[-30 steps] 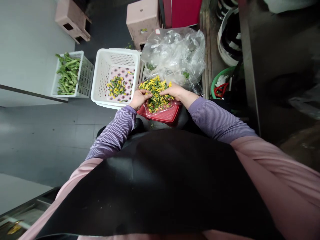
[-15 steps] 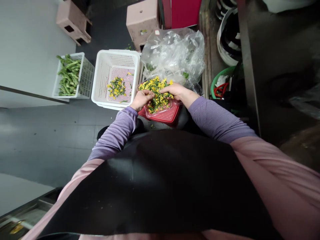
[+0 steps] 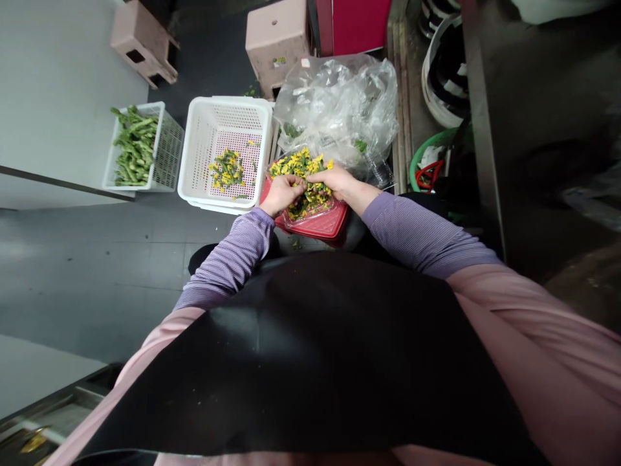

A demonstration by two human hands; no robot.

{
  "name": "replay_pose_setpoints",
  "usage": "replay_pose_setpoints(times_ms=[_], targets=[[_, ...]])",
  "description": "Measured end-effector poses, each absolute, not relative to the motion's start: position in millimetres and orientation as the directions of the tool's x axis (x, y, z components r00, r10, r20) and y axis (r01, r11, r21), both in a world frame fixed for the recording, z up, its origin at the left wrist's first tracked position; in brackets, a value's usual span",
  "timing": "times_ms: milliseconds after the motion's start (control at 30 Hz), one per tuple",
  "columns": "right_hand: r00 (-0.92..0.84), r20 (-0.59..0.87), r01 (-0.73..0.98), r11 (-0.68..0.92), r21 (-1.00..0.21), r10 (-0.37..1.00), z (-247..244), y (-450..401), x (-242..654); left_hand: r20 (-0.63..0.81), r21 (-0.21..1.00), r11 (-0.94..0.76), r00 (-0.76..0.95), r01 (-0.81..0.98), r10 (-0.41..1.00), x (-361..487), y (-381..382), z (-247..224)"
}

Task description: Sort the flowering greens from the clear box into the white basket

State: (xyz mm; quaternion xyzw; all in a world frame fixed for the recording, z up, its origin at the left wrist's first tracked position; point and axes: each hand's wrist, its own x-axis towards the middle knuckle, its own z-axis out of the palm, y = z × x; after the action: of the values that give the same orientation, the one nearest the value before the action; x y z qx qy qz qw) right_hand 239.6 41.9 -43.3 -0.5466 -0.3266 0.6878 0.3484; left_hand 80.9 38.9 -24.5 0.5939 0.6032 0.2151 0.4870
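Yellow-flowered green pieces (image 3: 313, 202) fill a clear plastic tray (image 3: 324, 216) that rests on a red lid (image 3: 334, 223). Over the tray's left part is my left hand (image 3: 284, 193), its thumb and fingers pinched together; what lies in the pinch is too small to make out. My right hand (image 3: 338, 180) reaches in from the right, closed around some of the flowered pieces, with its fingertips almost at the left hand's. To the left, a white perforated basket (image 3: 196, 155) holds a small heap of the same flowered pieces (image 3: 226, 169).
A second white basket (image 3: 167, 155) of thick green stalks (image 3: 136, 149) stands farther left. Behind the tray lies a crumpled clear plastic bag (image 3: 344, 103). Pink stools (image 3: 274, 39) stand at the back. At right are a green tub (image 3: 418, 162) and a metal edge (image 3: 485, 129).
My left hand has moved slightly right, up to my right hand. The right hand has shifted a little left, so the fingertips now nearly meet over the tray.
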Motion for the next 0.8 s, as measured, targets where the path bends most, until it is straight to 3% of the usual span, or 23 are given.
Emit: replay_pose_setpoints(times_ms=[200, 400, 533, 800], targets=[[-0.147, -0.594, -0.180, -0.611, -0.771, 0.791, -42, 46, 241, -0.344, 0.889, 0.243, 0.216, 0.389, 0.914, 76, 41, -31], [-0.094, -0.658, -0.129, -0.665, -0.736, 0.747, -36, 48, 247, -0.411, 0.905, 0.371, 0.199, 0.210, 0.890, 69, 39, -26], [-0.229, -0.647, -0.024, -0.668, -0.743, 0.728, -33, 43, 247, -0.413, 0.908, 0.375, 0.242, 0.186, 0.878, 65, 38, -22], [-0.381, -0.558, -0.022, -0.611, -0.792, 0.737, -35, 40, 249, -0.370, 0.921, 0.334, 0.179, 0.203, 0.912, 72, 36, -31]])
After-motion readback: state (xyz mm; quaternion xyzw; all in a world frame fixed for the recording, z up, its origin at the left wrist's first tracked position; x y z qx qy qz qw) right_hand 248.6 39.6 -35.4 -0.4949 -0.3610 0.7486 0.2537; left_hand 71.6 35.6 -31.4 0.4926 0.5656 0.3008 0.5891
